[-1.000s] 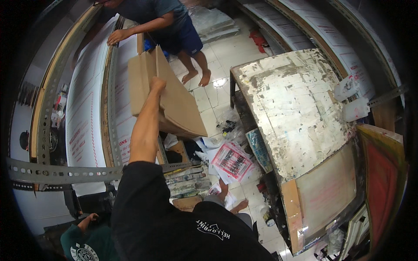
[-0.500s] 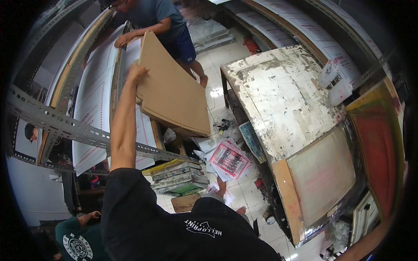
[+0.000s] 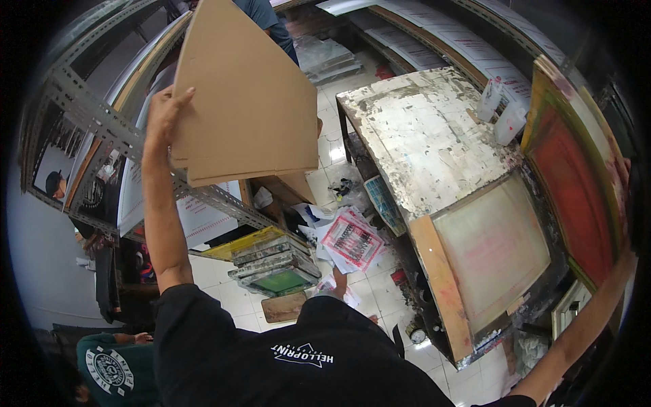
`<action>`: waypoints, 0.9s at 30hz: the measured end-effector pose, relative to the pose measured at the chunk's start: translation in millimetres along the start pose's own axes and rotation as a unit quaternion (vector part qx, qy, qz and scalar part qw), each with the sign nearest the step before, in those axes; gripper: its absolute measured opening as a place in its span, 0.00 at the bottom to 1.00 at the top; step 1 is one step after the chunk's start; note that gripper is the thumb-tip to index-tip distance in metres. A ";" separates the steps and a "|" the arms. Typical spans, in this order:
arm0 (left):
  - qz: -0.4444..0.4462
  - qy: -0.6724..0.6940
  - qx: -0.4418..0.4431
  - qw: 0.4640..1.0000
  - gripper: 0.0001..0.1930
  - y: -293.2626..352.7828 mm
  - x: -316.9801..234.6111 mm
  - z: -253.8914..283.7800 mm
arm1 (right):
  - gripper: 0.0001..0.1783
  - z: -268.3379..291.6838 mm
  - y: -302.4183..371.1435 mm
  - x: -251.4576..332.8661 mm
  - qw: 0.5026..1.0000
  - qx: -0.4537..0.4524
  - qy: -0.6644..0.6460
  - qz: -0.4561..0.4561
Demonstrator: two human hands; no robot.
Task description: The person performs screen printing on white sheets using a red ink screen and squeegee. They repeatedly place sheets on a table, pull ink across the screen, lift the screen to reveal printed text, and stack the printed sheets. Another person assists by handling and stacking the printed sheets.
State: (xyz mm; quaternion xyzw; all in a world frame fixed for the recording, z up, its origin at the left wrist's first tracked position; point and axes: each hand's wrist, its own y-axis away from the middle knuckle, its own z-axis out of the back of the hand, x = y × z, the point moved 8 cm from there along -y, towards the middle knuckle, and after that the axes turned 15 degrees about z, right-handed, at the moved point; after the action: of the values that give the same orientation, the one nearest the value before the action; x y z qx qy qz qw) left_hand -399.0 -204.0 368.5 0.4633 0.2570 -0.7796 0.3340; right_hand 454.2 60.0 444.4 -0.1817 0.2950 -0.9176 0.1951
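Firstly, left hand (image 3: 165, 114): clamped on left edge of flat brown cardboard sheets (image 3: 247, 102), which extend rightward, apparently lengthwise away from the person. Well apart, right hand (image 3: 626, 234): grip unclear, at outer edge of red wood-framed screen (image 3: 576, 186).

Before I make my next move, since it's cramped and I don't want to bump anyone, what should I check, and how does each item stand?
1. Left hand gripping the cardboard: ok, at its left edge.
2. Right hand secure on the red screen frame: cannot tell, mostly hidden.
3. Co-worker in plain sight: not ok, largely behind the cardboard.
4. Cardboard clear of the perforated rail: cannot tell, they overlap in view.
5. Floor free of loose things: not ok, printed sheets lie there.
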 end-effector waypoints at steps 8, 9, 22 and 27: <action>-0.145 -0.081 -0.131 0.977 0.11 240.9 -78.7 -22.3 | 0.32 -22.6 -12.9 -10.1 0.996 0.048 -0.012 0.074; -0.205 -0.113 -0.115 0.965 0.12 268.1 -73.5 -47.4 | 0.33 -17.1 -12.1 -7.6 0.996 0.063 0.008 0.059; -0.362 -0.428 0.208 0.802 0.32 517.6 117.7 -430.9 | 0.46 -4.6 -12.2 9.8 0.993 0.111 0.025 0.025; -0.310 -0.450 0.296 0.783 0.35 561.5 154.3 -484.7 | 0.44 -18.2 0.1 16.3 0.995 0.063 -0.063 -0.035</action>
State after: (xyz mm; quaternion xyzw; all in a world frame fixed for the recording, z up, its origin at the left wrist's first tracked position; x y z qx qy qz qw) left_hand 240.4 -265.6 -33.3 0.0312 -0.0361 -0.9989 -0.0020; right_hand 432.1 60.9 434.1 -0.2369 0.2173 -0.9273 0.1920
